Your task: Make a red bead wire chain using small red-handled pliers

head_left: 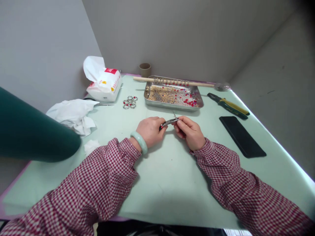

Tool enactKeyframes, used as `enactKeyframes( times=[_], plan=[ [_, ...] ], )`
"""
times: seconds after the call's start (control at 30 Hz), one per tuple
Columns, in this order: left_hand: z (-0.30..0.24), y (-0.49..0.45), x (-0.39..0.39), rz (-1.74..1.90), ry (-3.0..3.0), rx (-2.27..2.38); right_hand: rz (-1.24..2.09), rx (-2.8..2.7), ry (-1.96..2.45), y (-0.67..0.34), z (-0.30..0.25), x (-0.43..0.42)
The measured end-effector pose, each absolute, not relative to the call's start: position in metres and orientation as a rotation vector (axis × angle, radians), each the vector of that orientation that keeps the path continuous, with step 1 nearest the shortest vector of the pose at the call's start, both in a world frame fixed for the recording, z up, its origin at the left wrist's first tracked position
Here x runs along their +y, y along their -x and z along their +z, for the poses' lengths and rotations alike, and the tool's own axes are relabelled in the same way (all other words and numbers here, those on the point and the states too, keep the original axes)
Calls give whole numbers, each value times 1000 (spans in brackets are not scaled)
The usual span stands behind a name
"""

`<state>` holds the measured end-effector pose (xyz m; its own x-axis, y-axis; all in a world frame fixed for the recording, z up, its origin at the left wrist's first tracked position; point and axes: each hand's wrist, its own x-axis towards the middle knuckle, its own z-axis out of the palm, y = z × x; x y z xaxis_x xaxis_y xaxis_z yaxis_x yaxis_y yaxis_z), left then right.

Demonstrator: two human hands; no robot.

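My left hand [152, 132], with a pale green bangle [139, 142] at the wrist, is closed around a small pair of pliers [169, 122]. The jaws point right and reach the fingertips of my right hand [189, 132]. Those fingers pinch a small silvery wire piece [175, 116] at the tips of the jaws; its exact kind is too small to make out. Beyond both hands lies a metal tray [172, 106] of gold, clear, red and purple beads. Left of the tray, several silvery rings with red beads [130, 102] lie in a cluster.
A wooden stick [201, 84] strung with wire loops rests across the tray. Larger pliers [228, 105] and a black phone-like slab [242, 136] lie at right. At left are a tissue pack [105, 86], crumpled tissues [73, 113] and a dark green cylinder [36, 131]. A cup [145, 70] stands behind.
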<state>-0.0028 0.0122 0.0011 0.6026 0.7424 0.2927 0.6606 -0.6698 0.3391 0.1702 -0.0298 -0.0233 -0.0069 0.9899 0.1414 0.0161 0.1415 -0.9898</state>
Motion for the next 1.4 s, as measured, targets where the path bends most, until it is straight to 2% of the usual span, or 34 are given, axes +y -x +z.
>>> enactKeyframes(
  times=[1.4],
  plan=[
    [1,3,13,565,-2641,1178,1100,-1335,1124,-170,-23,-30]
  ],
)
